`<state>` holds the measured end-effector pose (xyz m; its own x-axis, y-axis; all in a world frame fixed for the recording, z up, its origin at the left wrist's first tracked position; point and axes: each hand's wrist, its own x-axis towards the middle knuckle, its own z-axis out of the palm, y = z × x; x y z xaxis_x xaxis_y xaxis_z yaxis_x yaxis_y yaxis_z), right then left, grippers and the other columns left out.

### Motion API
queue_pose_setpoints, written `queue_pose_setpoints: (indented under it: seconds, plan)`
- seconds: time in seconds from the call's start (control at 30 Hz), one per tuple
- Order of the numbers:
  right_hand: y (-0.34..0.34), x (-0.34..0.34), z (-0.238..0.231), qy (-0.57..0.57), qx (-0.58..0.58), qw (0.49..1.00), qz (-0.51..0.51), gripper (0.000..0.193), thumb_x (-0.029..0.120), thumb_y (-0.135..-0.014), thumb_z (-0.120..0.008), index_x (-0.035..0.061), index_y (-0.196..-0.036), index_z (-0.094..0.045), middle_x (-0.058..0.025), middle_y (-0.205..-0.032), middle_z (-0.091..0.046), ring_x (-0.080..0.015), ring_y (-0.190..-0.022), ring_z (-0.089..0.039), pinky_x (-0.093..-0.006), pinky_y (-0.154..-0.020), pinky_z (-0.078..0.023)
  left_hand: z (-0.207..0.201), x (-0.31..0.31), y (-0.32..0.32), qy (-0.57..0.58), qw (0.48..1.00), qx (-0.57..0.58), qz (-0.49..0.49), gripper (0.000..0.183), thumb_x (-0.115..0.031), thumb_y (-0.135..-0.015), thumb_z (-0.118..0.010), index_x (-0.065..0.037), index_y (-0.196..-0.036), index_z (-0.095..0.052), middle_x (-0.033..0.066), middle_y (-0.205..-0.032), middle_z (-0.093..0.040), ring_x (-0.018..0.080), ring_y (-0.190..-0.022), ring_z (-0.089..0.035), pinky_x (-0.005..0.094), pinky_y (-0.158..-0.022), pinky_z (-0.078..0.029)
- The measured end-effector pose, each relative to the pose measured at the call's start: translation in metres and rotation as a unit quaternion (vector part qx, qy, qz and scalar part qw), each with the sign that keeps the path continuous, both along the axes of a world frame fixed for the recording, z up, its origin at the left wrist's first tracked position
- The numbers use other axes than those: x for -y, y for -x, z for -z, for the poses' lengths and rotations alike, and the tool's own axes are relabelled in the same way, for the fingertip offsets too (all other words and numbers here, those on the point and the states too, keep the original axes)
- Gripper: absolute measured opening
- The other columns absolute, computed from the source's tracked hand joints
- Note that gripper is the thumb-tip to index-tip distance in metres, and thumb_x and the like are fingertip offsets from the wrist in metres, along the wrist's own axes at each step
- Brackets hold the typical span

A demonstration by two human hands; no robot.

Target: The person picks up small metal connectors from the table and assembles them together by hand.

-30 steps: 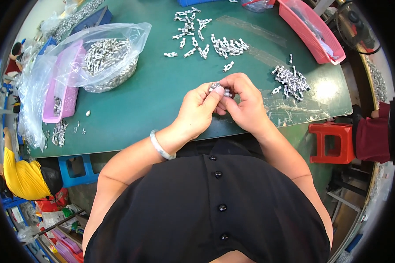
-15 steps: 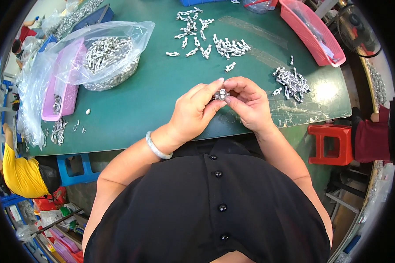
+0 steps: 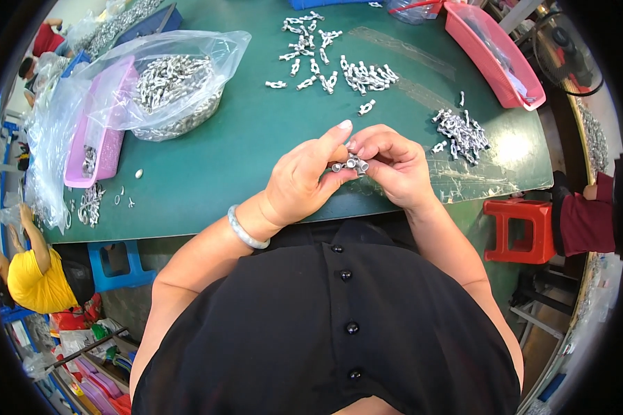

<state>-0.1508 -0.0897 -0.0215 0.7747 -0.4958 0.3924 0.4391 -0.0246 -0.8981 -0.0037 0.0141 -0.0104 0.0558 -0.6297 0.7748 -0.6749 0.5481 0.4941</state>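
Close to the table's near edge, several small silver metal fittings (image 3: pixel 351 164) with round hollow ends are bunched between my hands. My left hand (image 3: pixel 303 170), with a pale bangle at the wrist, holds them between thumb and fingers, its index finger raised. My right hand (image 3: pixel 396 166) pinches at the same bunch from the right, fingers curled; how many it grips is hidden. Straight ahead lie loose matching fittings (image 3: pixel 368 76), with a single fitting (image 3: pixel 367 107) nearer me. A pile of fittings (image 3: pixel 462 133) sits to the right of my right hand.
On the green table (image 3: pixel 256 138), a plastic-lined container of fittings (image 3: pixel 176 86) and a pink-purple basket (image 3: pixel 107 149) stand left. A pink basket (image 3: pixel 488 55) is at the far right. Beyond the edge are a red stool (image 3: pixel 522 232), a blue stool (image 3: pixel 121 266) and a person in yellow (image 3: pixel 41 283).
My left fingers have loosened and the index has lifted. The bunch of fittings has tilted, showing more round ends. The yellow-clad person's arm has shifted.
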Motion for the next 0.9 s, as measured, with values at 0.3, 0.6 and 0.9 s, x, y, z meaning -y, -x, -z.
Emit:
queue_pose_setpoints:
  seconds: [0.3,0.6,0.9]
  plan:
    - [0.0004,-0.0004,-0.0007,0.047,-0.005,0.999,0.017,0.024,-0.018,-0.074,-0.049,-0.0006,-0.085,-0.06,-0.0088,-0.1,-0.057,-0.0135,-0.09,-0.056,-0.0244,-0.073,-0.046,0.0,0.0005,-0.0029,0.023,0.999,0.014,0.02,0.072,0.01,-0.063,-0.074,0.0,-0.128,-0.043,0.0091,-0.076,-0.062,0.0156,-0.065,-0.06,0.0258,-0.06,-0.05]
    - [0.0009,-0.0036,-0.0018,0.0,-0.021,1.0,0.013,0.025,-0.017,-0.075,-0.052,-0.0006,-0.092,-0.059,-0.0083,-0.1,-0.055,-0.0138,-0.09,-0.055,-0.0256,-0.077,-0.046,-0.0019,-0.0038,-0.0008,-0.066,0.997,-0.031,-0.013,0.065,0.0,-0.066,-0.073,-0.004,-0.125,-0.047,0.0049,-0.079,-0.062,0.0195,-0.069,-0.06,0.0298,-0.062,-0.049]
    - [-0.0001,-0.0061,-0.007,0.092,-0.047,0.993,0.064,0.022,-0.013,-0.076,-0.055,-0.0006,-0.093,-0.058,-0.0076,-0.096,-0.056,-0.0145,-0.088,-0.055,-0.0266,-0.077,-0.045,0.0004,-0.0002,-0.0024,-0.067,0.996,-0.048,0.013,0.045,0.002,-0.07,-0.068,-0.007,-0.113,-0.059,0.0078,-0.084,-0.061,0.0187,-0.067,-0.058,0.0278,-0.06,-0.049]
